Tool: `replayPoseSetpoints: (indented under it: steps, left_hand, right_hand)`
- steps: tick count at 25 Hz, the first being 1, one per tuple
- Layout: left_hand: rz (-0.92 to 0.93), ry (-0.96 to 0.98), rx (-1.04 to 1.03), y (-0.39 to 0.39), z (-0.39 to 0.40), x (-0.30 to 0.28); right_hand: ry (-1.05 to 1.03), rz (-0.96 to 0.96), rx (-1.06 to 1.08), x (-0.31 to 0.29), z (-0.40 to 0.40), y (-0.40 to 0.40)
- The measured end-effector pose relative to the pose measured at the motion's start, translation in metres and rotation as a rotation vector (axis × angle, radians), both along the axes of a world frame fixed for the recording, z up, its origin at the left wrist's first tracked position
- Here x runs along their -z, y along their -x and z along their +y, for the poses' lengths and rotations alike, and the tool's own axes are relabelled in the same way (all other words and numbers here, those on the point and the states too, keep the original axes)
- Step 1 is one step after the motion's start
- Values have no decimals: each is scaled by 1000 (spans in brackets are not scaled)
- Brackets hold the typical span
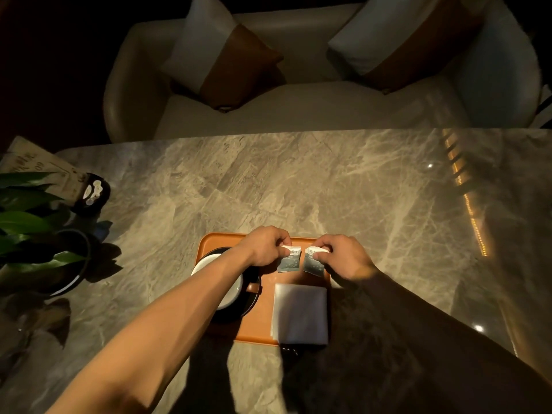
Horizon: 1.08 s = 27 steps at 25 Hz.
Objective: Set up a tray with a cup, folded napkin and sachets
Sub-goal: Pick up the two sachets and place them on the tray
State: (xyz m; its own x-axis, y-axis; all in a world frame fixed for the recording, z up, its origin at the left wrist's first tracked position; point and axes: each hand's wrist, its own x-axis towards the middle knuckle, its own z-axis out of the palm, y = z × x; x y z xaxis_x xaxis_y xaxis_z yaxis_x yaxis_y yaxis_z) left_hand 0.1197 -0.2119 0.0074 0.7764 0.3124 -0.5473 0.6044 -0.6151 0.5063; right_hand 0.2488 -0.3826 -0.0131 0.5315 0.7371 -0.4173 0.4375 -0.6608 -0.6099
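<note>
napkin: 1, white folded square (299, 313), lower centre of frame, on near right part of tray, near edge overhanging tray rim
tray: 1, orange, rounded corners (257, 330), centre-low, sits on marble table (343, 186)
cup: 1, white inside (231, 289), on 1 dark saucer (252, 303), left half of tray, mostly hidden under left forearm; small brown tab (252, 287) at saucer's right edge, cannot tell what it is
sachets: 2, grey-blue with white tops; left sachet (288, 260), right sachet (313, 263), side by side, just apart, far right part of tray beyond napkin, lower ends on tray
left hand: (265, 246) back up, fingers curled, thumb and fingertips pinch top edge of left sachet; forearm crosses over cup from lower left
right hand: (340, 255) back up, fingers curled, pinches top of right sachet; forearm in shadow from lower right
plant: 1, green leaves in dark pot (33, 231), left edge
stand: 1 dark holder with paper card (89, 191), upper left on table
sofa: 1, cream (298, 106), top of frame, beyond table
cushions: 2, white and brown; one (221, 52) upper centre-left, one (397, 40) upper right
</note>
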Motion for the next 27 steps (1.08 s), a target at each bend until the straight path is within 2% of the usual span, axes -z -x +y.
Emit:
replayPoseSetpoints:
  steps: [3,7,13,18,22,27]
  left_hand:
    - [36,-103,63,-7,-2,3]
    - [38,-387,107,-8,-10,11]
    - [-33,-622,156,3,-20,22]
    - [-147,-578,136,13,-16,19]
    - [-116,-497,294,22,-12,14]
    - [-107,-536,287,25,-19,19]
  right_hand:
    - [61,-124,-71,4,7,-1]
    - [85,-330,-144,10,11,-3]
    - [62,-375,-143,19,4,7]
    - [-144,-417,-120,13,-13,15]
    - [-294,-639,-146,16,-31,28]
    - [-291,-706,-132,22,-31,35]
